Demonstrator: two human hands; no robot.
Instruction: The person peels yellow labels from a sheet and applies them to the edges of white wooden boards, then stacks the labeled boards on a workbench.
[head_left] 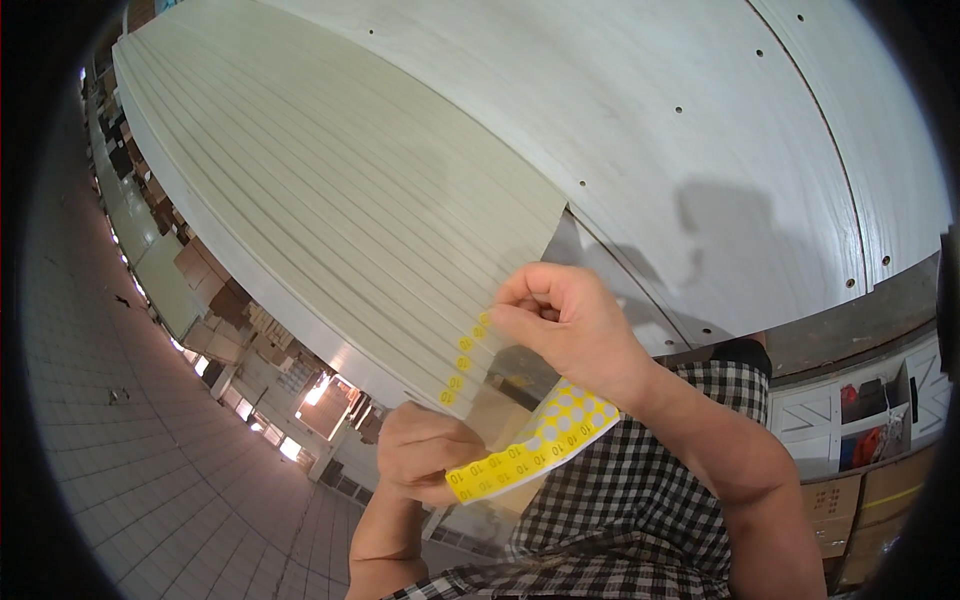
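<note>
The left hand [425,450] grasps the sheet [515,467], probably keeping it within reach of the right hand [580,325], whose fingertips meet the sticker row [464,344]; whether they grip one cannot be told.

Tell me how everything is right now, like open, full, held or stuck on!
Left hand: closed, gripping the sticker sheet
Right hand: thumb and finger pinched together beside the sticker row
Sticker sheet: curved, partly used, with bare circles toward its right end
Round yellow stickers: stuck on in a row
Pale strips: side by side
White panel: dotted with dark holes
</note>
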